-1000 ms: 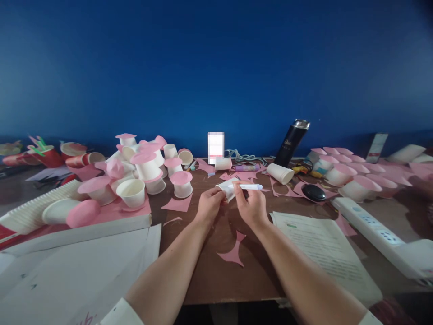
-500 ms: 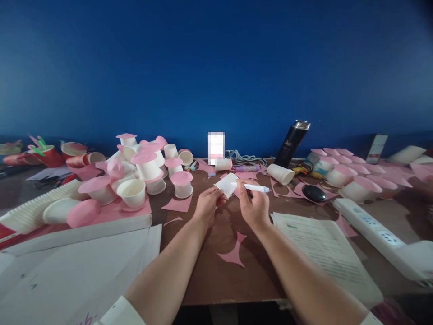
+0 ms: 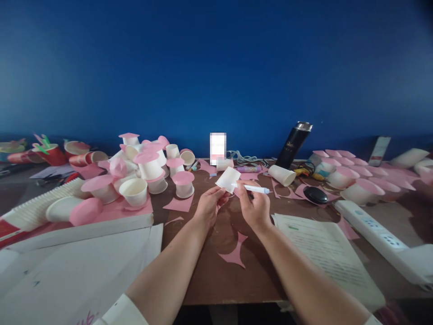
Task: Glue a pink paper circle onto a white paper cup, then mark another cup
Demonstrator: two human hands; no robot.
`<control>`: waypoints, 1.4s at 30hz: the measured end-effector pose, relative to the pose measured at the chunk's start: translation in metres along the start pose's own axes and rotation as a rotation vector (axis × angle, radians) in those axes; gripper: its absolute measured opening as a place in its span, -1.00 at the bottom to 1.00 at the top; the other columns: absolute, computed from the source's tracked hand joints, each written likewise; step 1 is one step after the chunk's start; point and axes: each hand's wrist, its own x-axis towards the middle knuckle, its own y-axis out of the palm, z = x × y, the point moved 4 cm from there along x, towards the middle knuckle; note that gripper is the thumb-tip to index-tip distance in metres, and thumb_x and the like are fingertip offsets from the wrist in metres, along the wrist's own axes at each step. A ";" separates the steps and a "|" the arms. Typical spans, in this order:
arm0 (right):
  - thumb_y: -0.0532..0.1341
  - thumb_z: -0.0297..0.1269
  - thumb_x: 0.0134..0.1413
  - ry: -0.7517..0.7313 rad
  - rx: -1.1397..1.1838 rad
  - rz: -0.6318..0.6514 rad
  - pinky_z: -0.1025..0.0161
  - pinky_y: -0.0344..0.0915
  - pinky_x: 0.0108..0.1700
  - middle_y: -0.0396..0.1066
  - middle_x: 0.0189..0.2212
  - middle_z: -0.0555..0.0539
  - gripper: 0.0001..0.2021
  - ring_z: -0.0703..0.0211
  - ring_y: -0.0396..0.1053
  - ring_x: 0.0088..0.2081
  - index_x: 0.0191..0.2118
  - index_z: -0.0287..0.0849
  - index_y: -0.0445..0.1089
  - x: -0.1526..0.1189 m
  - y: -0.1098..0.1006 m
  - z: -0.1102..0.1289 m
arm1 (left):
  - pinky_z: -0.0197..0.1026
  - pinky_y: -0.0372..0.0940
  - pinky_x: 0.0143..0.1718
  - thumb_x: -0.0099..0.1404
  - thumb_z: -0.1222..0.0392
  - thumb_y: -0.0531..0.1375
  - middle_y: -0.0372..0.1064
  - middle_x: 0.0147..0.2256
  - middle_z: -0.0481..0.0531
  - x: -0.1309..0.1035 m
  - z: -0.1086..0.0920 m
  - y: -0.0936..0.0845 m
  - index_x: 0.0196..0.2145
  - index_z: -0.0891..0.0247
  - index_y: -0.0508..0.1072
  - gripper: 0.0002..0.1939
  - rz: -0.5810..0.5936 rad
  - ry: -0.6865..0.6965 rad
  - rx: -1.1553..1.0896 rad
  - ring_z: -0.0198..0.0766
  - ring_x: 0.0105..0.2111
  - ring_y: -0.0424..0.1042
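Between the fingers of my left hand (image 3: 210,204) is a small white piece of paper (image 3: 228,178), pinched at its lower corner and tilted up. A white pen (image 3: 253,188), perhaps a marker, lies in the grip of my right hand (image 3: 255,207). Its left end is close to the paper; whether it touches I cannot tell. Both hands are above the brown table (image 3: 209,275), and a pink paper offcut (image 3: 236,253) lies on the table below them.
To the left, white paper cups with pink paper discs (image 3: 149,164) are heaped behind a white box (image 3: 81,266). A black flask (image 3: 294,144) leans at the back. On the right are a printed sheet (image 3: 318,243), a power strip (image 3: 370,228) and more disc-topped cups (image 3: 361,192).
The white paper has tipped up a little and shows more of its face. Both hands keep nearly the same place, still holding paper and pen. The whole view has shifted slightly.
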 end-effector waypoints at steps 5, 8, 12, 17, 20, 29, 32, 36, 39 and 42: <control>0.10 -0.20 0.19 0.007 -0.011 0.036 0.19 0.33 -0.11 0.50 -0.25 -0.12 -0.79 0.08 0.44 -0.19 -0.22 -0.15 0.44 0.000 0.002 0.000 | -0.33 0.27 -0.35 -0.06 0.26 0.37 0.44 -0.47 0.05 -0.002 -0.002 0.002 -0.43 0.37 0.53 -0.80 0.005 0.018 0.033 -0.38 -0.45 0.40; 0.10 -0.19 0.19 0.005 -0.018 0.026 0.17 0.33 -0.10 0.50 -0.23 -0.14 -0.78 0.07 0.44 -0.18 -0.21 -0.15 0.44 0.000 0.002 -0.001 | -0.32 0.26 -0.34 -0.09 0.23 0.38 0.45 -0.45 0.06 -0.003 -0.002 0.003 -0.43 0.36 0.54 -0.78 0.009 0.032 0.061 -0.37 -0.43 0.40; 0.09 -0.19 0.20 -0.009 -0.022 0.023 0.17 0.33 -0.11 0.49 -0.22 -0.15 -0.77 0.06 0.44 -0.17 -0.21 -0.16 0.44 0.000 0.002 0.000 | -0.31 0.27 -0.33 -0.10 0.19 0.38 0.44 -0.47 0.04 -0.003 -0.001 0.002 -0.45 0.34 0.54 -0.78 0.013 0.053 0.125 -0.35 -0.42 0.40; 0.08 -0.18 0.21 -0.015 -0.031 0.015 0.16 0.34 -0.12 0.50 -0.25 -0.15 -0.76 0.06 0.44 -0.19 -0.22 -0.16 0.44 0.001 0.001 0.001 | -0.30 0.26 -0.33 -0.11 0.16 0.38 0.43 -0.48 0.04 -0.004 0.000 0.004 -0.49 0.35 0.52 -0.77 0.048 0.059 0.181 -0.34 -0.43 0.40; 0.09 -0.19 0.20 -0.025 -0.027 0.009 0.17 0.33 -0.11 0.50 -0.24 -0.15 -0.77 0.07 0.44 -0.18 -0.22 -0.17 0.44 0.001 0.001 0.001 | -0.31 0.27 -0.35 -0.11 0.18 0.38 0.42 -0.50 0.04 -0.004 -0.001 0.004 -0.49 0.35 0.52 -0.78 0.029 0.055 0.168 -0.35 -0.44 0.40; 0.08 -0.17 0.20 -0.010 -0.032 0.015 0.16 0.33 -0.11 0.50 -0.24 -0.15 -0.76 0.06 0.44 -0.18 -0.23 -0.16 0.44 0.001 0.001 0.000 | -0.33 0.28 -0.41 -0.12 0.22 0.38 0.39 -0.56 0.01 0.000 -0.005 0.000 -0.53 0.36 0.46 -0.79 -0.017 0.030 0.083 -0.41 -0.55 0.36; 0.08 -0.18 0.20 -0.010 -0.040 0.017 0.17 0.33 -0.11 0.50 -0.25 -0.14 -0.77 0.07 0.44 -0.19 -0.23 -0.16 0.44 0.001 0.001 0.000 | -0.33 0.29 -0.40 -0.13 0.20 0.38 0.39 -0.55 0.02 -0.003 -0.003 0.002 -0.55 0.36 0.46 -0.79 0.002 0.021 0.126 -0.39 -0.52 0.38; 0.08 -0.20 0.21 -0.023 -0.036 0.016 0.17 0.33 -0.11 0.50 -0.25 -0.15 -0.77 0.07 0.44 -0.19 -0.23 -0.17 0.44 0.001 0.001 0.000 | -0.34 0.28 -0.41 -0.10 0.21 0.35 0.38 -0.56 0.01 -0.003 -0.003 0.003 -0.55 0.36 0.47 -0.82 -0.015 0.043 0.127 -0.39 -0.52 0.37; 0.09 -0.19 0.20 -0.020 -0.039 0.016 0.17 0.32 -0.11 0.50 -0.24 -0.16 -0.77 0.06 0.44 -0.18 -0.22 -0.18 0.44 0.001 0.001 -0.001 | -0.35 0.27 -0.42 -0.10 0.20 0.35 0.39 -0.56 0.00 -0.001 -0.004 0.000 -0.54 0.34 0.47 -0.82 -0.036 0.062 0.119 -0.40 -0.53 0.36; 0.08 -0.18 0.20 -0.012 -0.051 0.017 0.17 0.33 -0.12 0.50 -0.25 -0.15 -0.76 0.06 0.44 -0.19 -0.22 -0.17 0.44 0.001 0.001 -0.002 | -0.33 0.28 -0.42 -0.10 0.18 0.35 0.38 -0.57 0.00 -0.001 -0.005 0.000 -0.56 0.33 0.45 -0.80 -0.013 0.049 0.156 -0.39 -0.54 0.35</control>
